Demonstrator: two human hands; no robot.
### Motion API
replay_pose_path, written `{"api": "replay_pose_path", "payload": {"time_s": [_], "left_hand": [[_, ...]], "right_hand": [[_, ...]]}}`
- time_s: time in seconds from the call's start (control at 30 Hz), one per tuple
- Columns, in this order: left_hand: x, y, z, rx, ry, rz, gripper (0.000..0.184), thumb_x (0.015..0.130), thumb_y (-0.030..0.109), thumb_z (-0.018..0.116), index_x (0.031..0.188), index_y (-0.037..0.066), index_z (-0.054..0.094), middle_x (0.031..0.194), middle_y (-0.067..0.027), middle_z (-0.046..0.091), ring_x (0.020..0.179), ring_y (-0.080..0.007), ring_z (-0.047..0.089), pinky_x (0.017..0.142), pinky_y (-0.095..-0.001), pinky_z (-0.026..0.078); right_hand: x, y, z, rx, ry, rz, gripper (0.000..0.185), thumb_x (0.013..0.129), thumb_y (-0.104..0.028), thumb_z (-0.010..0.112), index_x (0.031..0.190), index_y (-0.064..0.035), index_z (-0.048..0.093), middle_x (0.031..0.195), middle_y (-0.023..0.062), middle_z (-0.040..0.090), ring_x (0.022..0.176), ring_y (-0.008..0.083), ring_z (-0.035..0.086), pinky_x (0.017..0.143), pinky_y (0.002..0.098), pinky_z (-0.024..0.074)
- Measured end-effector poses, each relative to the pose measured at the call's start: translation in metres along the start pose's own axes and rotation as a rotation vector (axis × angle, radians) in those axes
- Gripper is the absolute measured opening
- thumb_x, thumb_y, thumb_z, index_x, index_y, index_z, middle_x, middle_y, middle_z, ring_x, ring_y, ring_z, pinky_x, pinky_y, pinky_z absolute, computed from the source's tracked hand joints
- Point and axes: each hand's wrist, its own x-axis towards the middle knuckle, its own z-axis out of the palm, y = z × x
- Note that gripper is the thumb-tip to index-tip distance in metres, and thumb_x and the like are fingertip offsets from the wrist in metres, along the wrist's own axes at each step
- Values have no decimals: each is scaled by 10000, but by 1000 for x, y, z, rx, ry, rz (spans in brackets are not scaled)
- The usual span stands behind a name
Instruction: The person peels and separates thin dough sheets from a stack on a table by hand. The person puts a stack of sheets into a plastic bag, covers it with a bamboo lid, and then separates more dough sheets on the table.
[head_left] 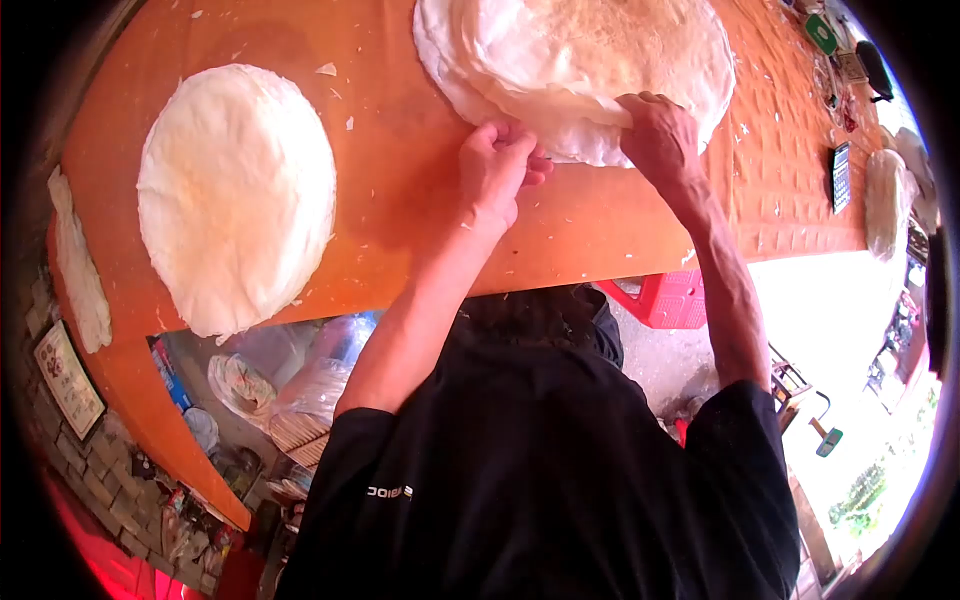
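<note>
A large stack of thin, pale round sheets [660, 50], resembling thin flatbread, lies at the top of the view, browned in its middle. My right hand [660, 135] is closed around the near edge of the upper sheet, which is lifted and folded toward me. Beside that near edge, to the left, is my left hand [500, 170]. Its thumb is pressed against curled fingers; whether sheet is pinched between them cannot be made out. Farther left, a second pale round stack [235, 200] rests flat on the orange table [390, 220].
Small pale flakes are scattered over the tabletop. A dark phone or calculator [840, 178] lies on the right side. A pale strip [80, 262] hangs along the far left edge. Below the table are a red plastic stool or crate [675, 300] and plastic bags [310, 385].
</note>
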Motion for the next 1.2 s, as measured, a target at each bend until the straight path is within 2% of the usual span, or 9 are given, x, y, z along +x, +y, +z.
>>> {"api": "replay_pose_path", "payload": {"time_s": [0.2,0.5,0.63,0.77,0.83,0.9,1.0,1.13,1.2], "left_hand": [[-7,1,11,18,40,132,221,838,97,602,1017,5,509,784,-86,615,620,-179,641,466,-235,469],[-10,6,25,-78,-70,-47,135,842,137,573,930,35,564,792,-73,625,557,-158,610,406,-205,362],[-1,19,22,-199,-215,14,79,834,102,552,870,40,587,771,-87,638,478,-131,565,393,-229,345],[4,17,24,-196,-204,39,87,853,150,601,881,68,590,771,-47,646,638,-136,626,463,-207,402],[1,19,21,-169,-236,38,148,851,163,608,952,56,591,832,-48,650,745,-149,639,569,-234,459],[0,16,18,-121,-158,37,223,854,174,606,1032,42,581,923,-71,647,820,-177,643,664,-281,485],[3,10,-1,-56,-147,12,294,882,174,543,1128,12,532,1014,-111,637,902,-210,638,729,-308,488],[-2,16,-11,-51,-100,-1,303,903,170,489,1151,-4,496,1035,-134,634,931,-222,638,742,-312,491],[-2,17,-12,-55,-70,-3,287,905,164,487,1137,-3,500,1033,-136,634,929,-221,639,741,-313,493]], "right_hand": [[2,-9,-20,38,-37,95,261,676,-80,565,920,-100,653,840,95,640,819,309,611,696,415,488],[4,-20,-14,75,-64,97,241,682,-101,562,902,-80,660,836,121,645,813,312,620,693,412,498],[-14,-43,-15,231,135,-138,314,808,-280,609,1040,-69,597,985,153,627,929,363,583,765,445,477],[-19,-25,13,66,157,-17,245,794,-180,593,1012,-67,589,1068,130,604,1029,338,553,831,445,448],[-8,-16,13,45,260,-58,193,789,-134,568,974,-94,608,962,112,635,903,330,603,726,426,483],[11,2,-20,-150,-16,-2,152,791,-121,542,915,-133,630,802,99,656,723,314,636,584,406,497],[51,30,-105,-520,210,140,180,834,-184,516,965,-167,639,748,134,646,679,331,634,569,407,496],[34,-42,-169,-190,504,136,249,874,-249,535,1092,-208,648,838,164,650,741,324,643,623,375,500],[37,-36,-133,-219,299,115,210,832,-149,522,991,-168,658,798,139,652,730,340,636,634,398,506]]}}
